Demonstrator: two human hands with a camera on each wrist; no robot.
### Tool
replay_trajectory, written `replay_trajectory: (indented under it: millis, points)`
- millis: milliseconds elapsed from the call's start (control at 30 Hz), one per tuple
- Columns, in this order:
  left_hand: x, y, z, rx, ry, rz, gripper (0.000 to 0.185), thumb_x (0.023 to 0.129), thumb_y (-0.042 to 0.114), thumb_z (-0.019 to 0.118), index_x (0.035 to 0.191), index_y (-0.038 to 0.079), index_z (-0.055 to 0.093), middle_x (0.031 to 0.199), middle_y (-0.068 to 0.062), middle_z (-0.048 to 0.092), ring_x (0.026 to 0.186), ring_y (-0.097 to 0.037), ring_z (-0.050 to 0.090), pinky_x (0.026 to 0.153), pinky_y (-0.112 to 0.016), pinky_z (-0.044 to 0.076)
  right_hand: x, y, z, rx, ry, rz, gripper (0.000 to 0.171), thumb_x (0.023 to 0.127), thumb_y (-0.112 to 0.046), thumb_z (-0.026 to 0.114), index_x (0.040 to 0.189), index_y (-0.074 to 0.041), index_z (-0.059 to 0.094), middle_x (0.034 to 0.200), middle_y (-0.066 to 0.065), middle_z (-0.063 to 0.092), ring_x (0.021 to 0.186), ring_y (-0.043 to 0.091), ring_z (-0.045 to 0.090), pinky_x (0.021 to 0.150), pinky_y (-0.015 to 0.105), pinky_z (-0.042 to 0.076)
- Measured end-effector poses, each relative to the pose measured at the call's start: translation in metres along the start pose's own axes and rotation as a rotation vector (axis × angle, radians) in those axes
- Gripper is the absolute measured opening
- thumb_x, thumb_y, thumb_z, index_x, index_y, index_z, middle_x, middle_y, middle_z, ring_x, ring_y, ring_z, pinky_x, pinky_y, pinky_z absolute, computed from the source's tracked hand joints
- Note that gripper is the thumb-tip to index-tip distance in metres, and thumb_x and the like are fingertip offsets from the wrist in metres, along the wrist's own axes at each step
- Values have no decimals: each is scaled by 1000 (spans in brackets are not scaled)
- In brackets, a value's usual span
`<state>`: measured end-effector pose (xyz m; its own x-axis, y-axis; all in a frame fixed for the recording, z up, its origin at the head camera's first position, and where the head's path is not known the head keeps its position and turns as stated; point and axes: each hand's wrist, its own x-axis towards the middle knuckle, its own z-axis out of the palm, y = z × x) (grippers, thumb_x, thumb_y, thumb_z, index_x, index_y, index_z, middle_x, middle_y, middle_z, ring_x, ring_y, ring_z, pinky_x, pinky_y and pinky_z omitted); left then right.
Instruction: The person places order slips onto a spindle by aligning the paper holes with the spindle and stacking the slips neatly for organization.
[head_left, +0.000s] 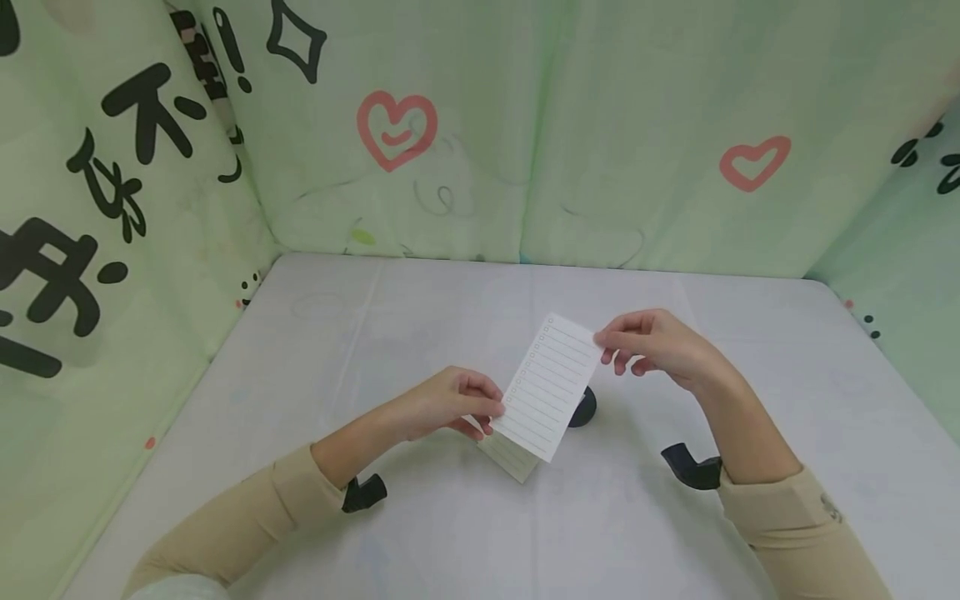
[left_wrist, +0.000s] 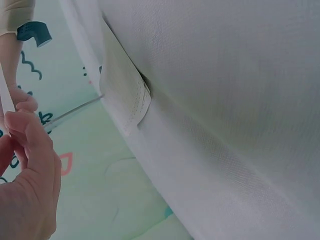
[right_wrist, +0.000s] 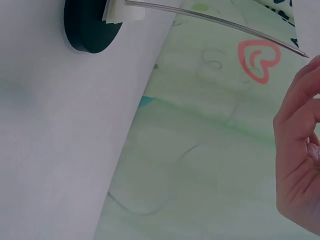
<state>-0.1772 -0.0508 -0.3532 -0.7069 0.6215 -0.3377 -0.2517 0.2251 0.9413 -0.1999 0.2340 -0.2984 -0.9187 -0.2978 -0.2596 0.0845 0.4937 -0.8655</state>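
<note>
A lined white paper sheet (head_left: 551, 387) is held up between both hands. My left hand (head_left: 450, 404) pinches its left edge, and my right hand (head_left: 660, 346) pinches its upper right corner. Below stands a paper spike; its round black base (head_left: 583, 408) is partly hidden by the sheet in the head view. In the right wrist view, the thin metal rod (right_wrist: 225, 22) ends in a sharp point close to my right hand (right_wrist: 300, 145). Other paper (left_wrist: 122, 80) sits low on the rod near the base, and part of it (head_left: 510, 454) shows beneath the held sheet.
A white cloth covers the table (head_left: 420, 325). Pale green curtains (head_left: 637, 100) with printed hearts and black characters surround it at the back and sides. Black curved pieces (head_left: 690, 468) sit at both wrists, beside the beige sleeves (head_left: 787, 517).
</note>
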Motion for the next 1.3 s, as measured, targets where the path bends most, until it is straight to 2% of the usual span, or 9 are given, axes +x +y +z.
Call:
replay_trajectory:
  millis: [233, 633, 1133, 1300]
  points:
    - [1, -3, 0, 54, 20, 41, 13, 87, 6, 59, 95, -5, 57, 77, -4, 62, 63, -16, 58, 65, -31, 54, 1, 4, -2, 31, -62, -8, 29, 88, -22, 60, 97, 6, 59, 76, 7, 61, 63, 17, 57, 55, 25, 43]
    - [8, -10, 1, 117, 46, 53, 14, 88, 7, 59, 95, -5, 58, 75, -5, 60, 65, -18, 59, 65, -30, 54, 4, 7, -2, 65, -110, -11, 24, 89, -19, 59, 96, 5, 58, 77, 8, 61, 62, 17, 57, 55, 24, 42]
    - [13, -11, 3, 135, 65, 75, 14, 88, 6, 59, 94, -6, 57, 75, -6, 60, 68, -24, 61, 65, -29, 54, 5, 10, -5, 69, -135, -26, 22, 90, -17, 57, 96, 3, 58, 76, 4, 61, 62, 17, 57, 54, 23, 42]
    - [14, -10, 5, 146, 85, 80, 13, 88, 6, 59, 94, -6, 57, 74, -5, 60, 68, -25, 61, 64, -30, 54, 6, 10, -5, 57, -125, -16, 23, 90, -17, 57, 96, 5, 58, 78, 8, 61, 62, 18, 57, 54, 24, 42]
